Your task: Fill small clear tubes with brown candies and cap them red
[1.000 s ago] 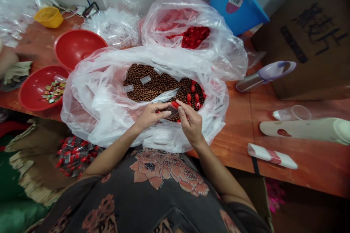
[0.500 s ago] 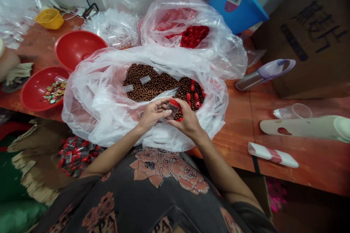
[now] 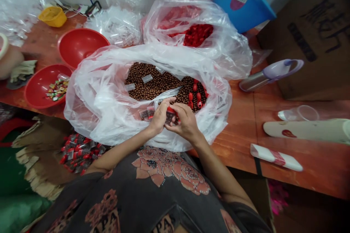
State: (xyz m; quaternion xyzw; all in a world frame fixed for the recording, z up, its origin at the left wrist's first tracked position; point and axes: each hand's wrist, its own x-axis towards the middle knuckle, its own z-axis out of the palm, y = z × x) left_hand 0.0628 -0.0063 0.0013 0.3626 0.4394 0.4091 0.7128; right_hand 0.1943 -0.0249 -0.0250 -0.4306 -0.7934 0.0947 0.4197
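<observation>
Together, the left grip [image 3: 159, 117] and right grip [image 3: 185, 122] close on a small red-capped packet [image 3: 171, 117] just above the open bag [image 3: 82, 111] of brown beads [image 3: 147, 80], the right nearer its cap, its long axis hidden by fingers.

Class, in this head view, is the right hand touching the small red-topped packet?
Touching: the head view shows the right hand with its fingers curled against the small red-topped packet.

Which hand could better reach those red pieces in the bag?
Probably the right hand: it sits nearer the red pieces, while the left hand lies beyond the packet between them.
</observation>
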